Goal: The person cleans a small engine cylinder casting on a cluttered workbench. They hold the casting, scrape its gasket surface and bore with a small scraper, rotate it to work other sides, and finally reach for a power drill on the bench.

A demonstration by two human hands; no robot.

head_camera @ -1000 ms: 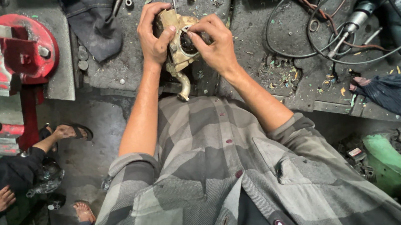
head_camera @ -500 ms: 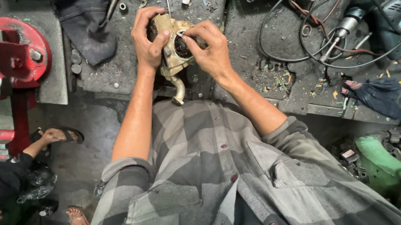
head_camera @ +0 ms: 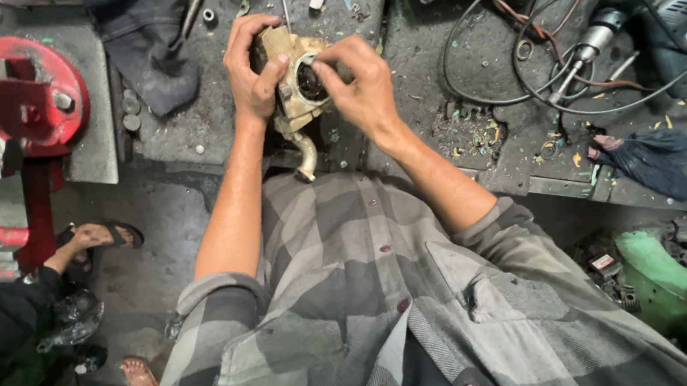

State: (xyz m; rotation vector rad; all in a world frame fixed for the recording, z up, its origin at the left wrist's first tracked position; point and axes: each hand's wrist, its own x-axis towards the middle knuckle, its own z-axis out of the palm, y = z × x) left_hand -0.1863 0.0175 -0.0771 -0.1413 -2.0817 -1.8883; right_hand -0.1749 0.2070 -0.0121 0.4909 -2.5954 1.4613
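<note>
The left hand (head_camera: 254,74) is clenched around the left side of a tan metal carburetor (head_camera: 296,95), held just above the tabletop (head_camera: 424,63). The right hand (head_camera: 359,86) grips its right side, fingertips (head_camera: 321,73) pressing at the round dark opening between both hands.

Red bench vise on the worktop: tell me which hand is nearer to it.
Left. The left hand grips the brass-coloured metal part on the side towards the red bench vise; the right hand works on its far side, farther away.
</note>
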